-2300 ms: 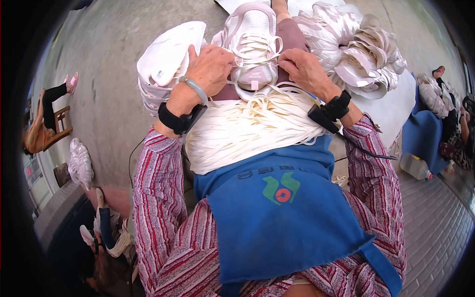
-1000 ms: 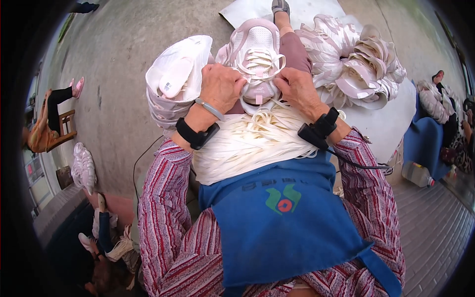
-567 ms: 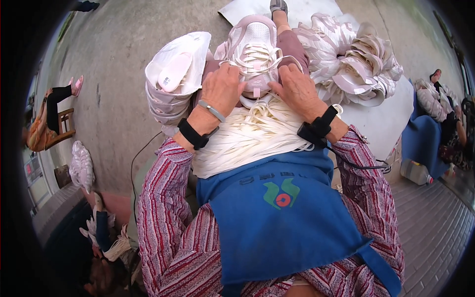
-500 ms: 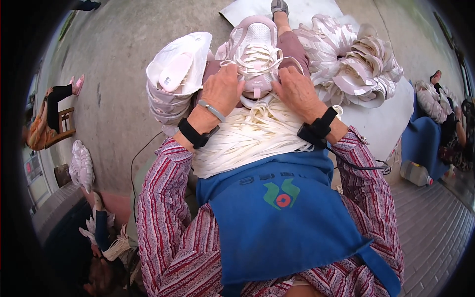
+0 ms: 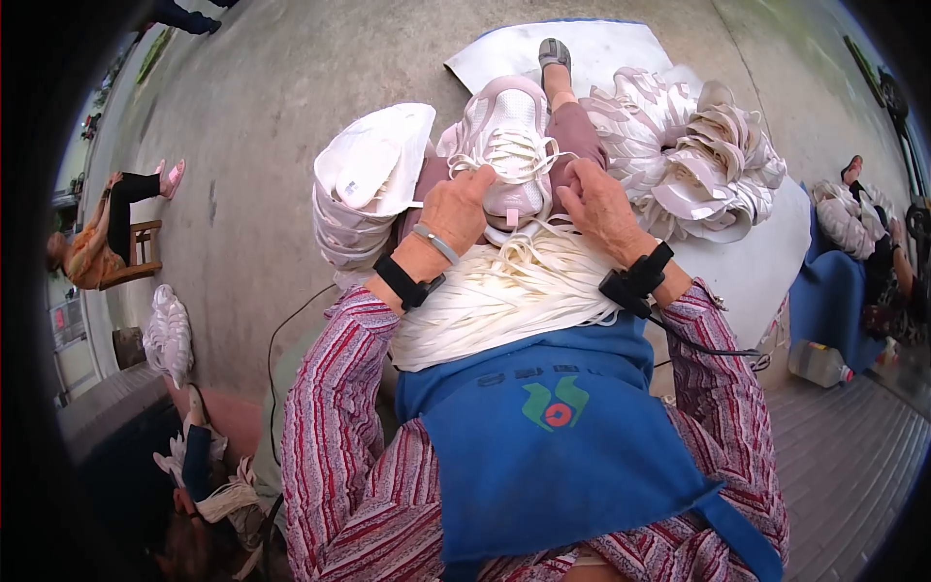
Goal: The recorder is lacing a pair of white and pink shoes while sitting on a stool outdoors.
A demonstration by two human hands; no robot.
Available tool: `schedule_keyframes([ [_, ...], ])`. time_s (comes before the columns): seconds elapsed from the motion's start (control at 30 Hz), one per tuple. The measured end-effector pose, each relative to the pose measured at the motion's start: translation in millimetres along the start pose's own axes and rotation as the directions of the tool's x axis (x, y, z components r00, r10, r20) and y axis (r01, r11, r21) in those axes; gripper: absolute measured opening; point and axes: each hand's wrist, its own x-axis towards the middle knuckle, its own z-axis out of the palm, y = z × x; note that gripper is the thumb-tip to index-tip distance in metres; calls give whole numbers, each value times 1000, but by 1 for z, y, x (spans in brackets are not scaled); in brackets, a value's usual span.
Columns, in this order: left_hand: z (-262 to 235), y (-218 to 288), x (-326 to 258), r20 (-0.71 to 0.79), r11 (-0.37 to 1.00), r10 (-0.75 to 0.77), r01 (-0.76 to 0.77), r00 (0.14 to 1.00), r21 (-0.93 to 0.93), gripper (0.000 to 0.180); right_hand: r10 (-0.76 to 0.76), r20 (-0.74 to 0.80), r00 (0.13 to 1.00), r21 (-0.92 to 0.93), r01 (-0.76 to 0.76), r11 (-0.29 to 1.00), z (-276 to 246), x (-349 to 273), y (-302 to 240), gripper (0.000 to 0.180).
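A white and pale pink shoe upper point(image 5: 512, 184) lies between my hands over my lap, toe pointing away. Cream shoelaces point(image 5: 514, 147) cross its front, with loose loops at both sides. At the upper's left edge, my left hand point(image 5: 458, 209) is closed on a shoelace, its fingertips partly hidden. My right hand point(image 5: 603, 209) is just off the right edge with fingers curled together; what it may hold does not show. A thick bundle of loose cream laces point(image 5: 495, 301) covers my lap on a blue apron point(image 5: 543, 475).
Stacked uppers point(image 5: 339, 228) stand at my left, beside my leg. A larger ring of uppers point(image 5: 679, 155) lies right, on a white sheet point(image 5: 747, 257). Farther off are a seated person point(image 5: 97, 228), a blue chair point(image 5: 824, 291) and a plastic jug point(image 5: 819, 363).
My view has shifted, so the upper and hands sit lower in the picture. My right hand has moved slightly away from the upper's edge. The left stays at its side.
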Motion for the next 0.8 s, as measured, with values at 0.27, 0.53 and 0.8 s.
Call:
schedule_keyframes([
  [0.27,-7,16,8,176,932,67,-125,982,341,14,-178,-5,984,-257,170,951,-6,9,8,16],
  [0.53,-5,10,11,26,919,234,-230,972,320,13,-291,-44,956,-148,282,948,-8,20,-8,19],
  [0.8,-29,80,-9,30,847,499,-481,866,-225,11,-321,-40,946,-166,311,936,7,25,-1,13],
])
